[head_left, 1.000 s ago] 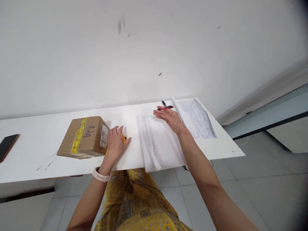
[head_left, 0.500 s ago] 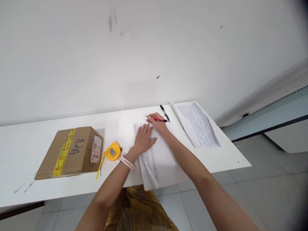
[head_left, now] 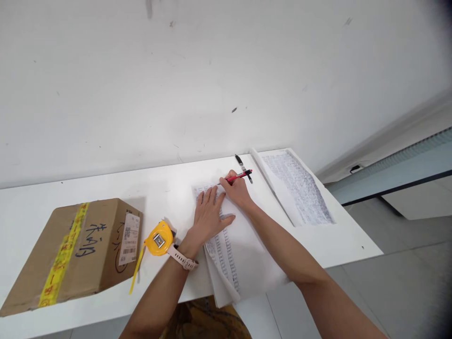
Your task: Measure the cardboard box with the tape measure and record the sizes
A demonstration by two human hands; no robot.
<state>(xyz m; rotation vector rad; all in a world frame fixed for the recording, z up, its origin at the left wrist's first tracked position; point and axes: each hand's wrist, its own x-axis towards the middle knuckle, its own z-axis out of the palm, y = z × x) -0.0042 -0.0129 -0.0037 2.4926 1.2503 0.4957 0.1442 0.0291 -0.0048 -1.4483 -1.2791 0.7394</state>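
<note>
My left hand (head_left: 210, 214) lies flat on a stack of paper sheets (head_left: 254, 254), its fingers spread over columns of handwriting. The sheets' near edge hangs over the front of the table, one corner curled. A red and black pen (head_left: 240, 175) is gripped in my right hand (head_left: 236, 189), its tip at the upper part of the paper near my left fingertips. Just beyond the right hand a black pen (head_left: 239, 160) lies on the table, partly covered by the red one. Beside my left wrist sits a yellow tape measure (head_left: 159, 238) with a short strip pulled out.
A cardboard box (head_left: 95, 235) with yellow tape and a shipping label stands at the left of the white table (head_left: 169, 181). Another sheet covered in writing (head_left: 298, 188) lies on the right, its left edge curled up. The wall (head_left: 197, 84) rises directly behind the table.
The red pen's tip has come down from above the paper's top edge to the sheet, and my right hand has shifted slightly toward me. The view has moved closer.
</note>
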